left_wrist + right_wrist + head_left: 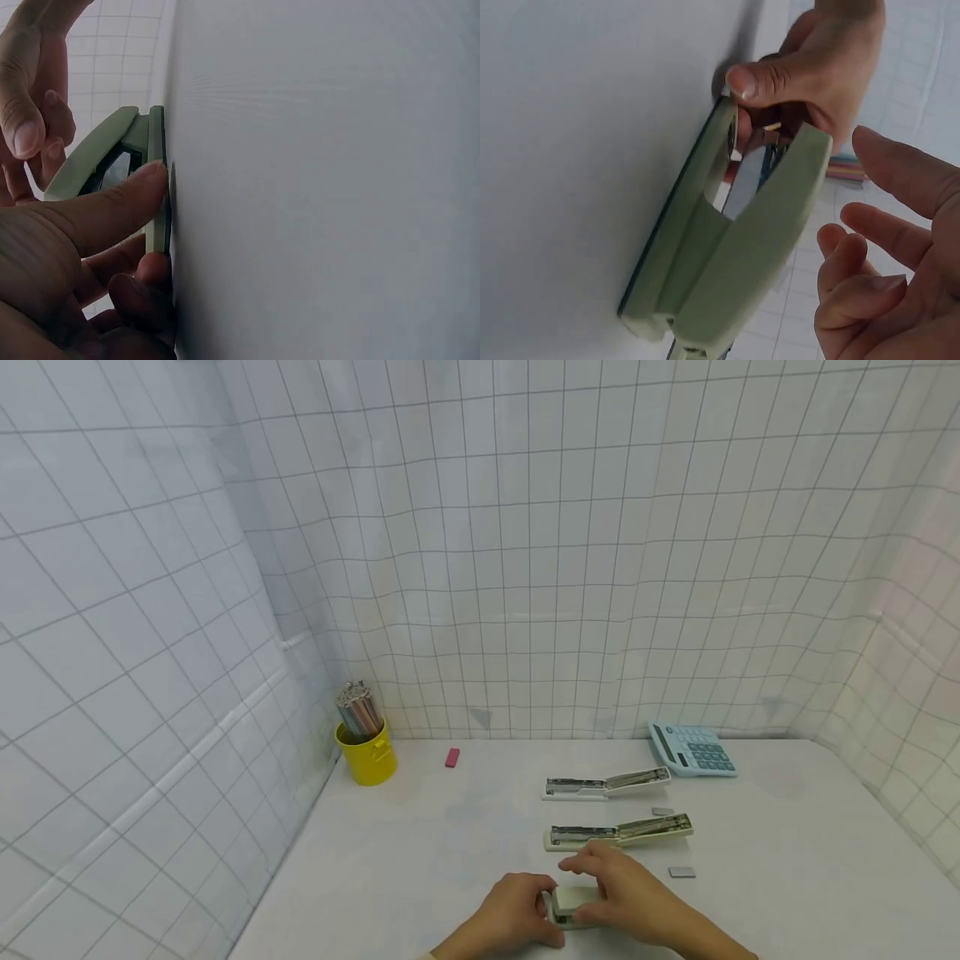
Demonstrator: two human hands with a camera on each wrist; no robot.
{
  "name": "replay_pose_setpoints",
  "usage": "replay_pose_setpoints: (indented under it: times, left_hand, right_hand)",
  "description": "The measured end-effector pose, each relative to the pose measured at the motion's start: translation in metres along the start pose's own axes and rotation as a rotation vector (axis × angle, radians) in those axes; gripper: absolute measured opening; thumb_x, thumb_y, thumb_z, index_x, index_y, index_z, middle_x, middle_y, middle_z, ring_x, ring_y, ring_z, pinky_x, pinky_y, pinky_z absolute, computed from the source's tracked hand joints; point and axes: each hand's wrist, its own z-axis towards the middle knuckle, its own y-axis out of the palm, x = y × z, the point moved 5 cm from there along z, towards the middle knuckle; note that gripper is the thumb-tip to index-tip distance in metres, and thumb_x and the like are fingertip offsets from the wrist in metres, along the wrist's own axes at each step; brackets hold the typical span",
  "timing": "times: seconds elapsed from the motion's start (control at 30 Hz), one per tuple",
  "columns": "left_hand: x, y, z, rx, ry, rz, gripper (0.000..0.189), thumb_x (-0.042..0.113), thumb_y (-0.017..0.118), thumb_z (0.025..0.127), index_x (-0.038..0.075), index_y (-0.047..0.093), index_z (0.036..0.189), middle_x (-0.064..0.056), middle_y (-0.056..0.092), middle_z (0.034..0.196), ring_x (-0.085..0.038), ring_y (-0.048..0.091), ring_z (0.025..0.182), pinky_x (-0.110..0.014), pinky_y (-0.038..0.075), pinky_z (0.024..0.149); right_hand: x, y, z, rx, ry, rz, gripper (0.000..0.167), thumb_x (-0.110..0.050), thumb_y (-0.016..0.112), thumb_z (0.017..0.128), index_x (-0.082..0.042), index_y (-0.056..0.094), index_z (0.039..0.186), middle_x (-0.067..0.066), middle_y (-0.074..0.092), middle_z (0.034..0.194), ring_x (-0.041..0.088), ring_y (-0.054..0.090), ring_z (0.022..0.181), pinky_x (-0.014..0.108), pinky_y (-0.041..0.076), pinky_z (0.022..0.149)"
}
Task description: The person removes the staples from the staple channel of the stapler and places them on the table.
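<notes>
A pale green stapler [573, 899] stands at the near edge of the table, its top arm slightly raised over the base in the right wrist view. My left hand [512, 910] grips the front end of its base, thumb [131, 202] on one side and fingers curled round the other. Around the stapler's top my right hand [633, 897] hovers with loosely bent fingers. In the right wrist view a gap shows between those fingers [889, 232] and the stapler's top arm [765, 255].
Beyond the hands lie two opened staplers, one greenish [618, 832] and one white [606, 785]. Grey staple strips [682, 872] sit to their right. Farther back are a blue calculator [692, 750], a pink eraser [452, 757] and a yellow bucket [372, 766] of pencils [360, 710].
</notes>
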Motion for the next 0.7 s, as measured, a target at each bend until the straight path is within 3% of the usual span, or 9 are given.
replay_pose_setpoints:
  times: [0.2,0.7]
  left_hand:
    - [0.002,0.002,0.001,0.022,0.015,-0.025,0.037,0.017,0.09,0.073,0.017,0.076,0.106,0.012,0.051,0.058,-0.004,0.043,0.049,-0.022,0.034,0.048]
    - [-0.002,0.0,0.001,0.067,0.005,-0.078,0.024,0.011,0.089,0.068,0.02,0.07,0.08,0.014,0.052,0.059,-0.002,0.045,0.053,-0.022,0.036,0.051]
  right_hand:
    - [-0.009,0.016,0.009,-0.003,0.009,-0.067,0.04,-0.021,0.085,0.08,-0.016,0.075,0.119,-0.014,0.052,0.1,-0.002,0.048,0.079,0.023,0.044,0.069]
    - [-0.007,0.023,0.016,0.023,0.115,-0.162,0.033,-0.017,0.085,0.075,-0.014,0.078,0.107,-0.012,0.048,0.091,0.001,0.043,0.07,0.025,0.039,0.06]
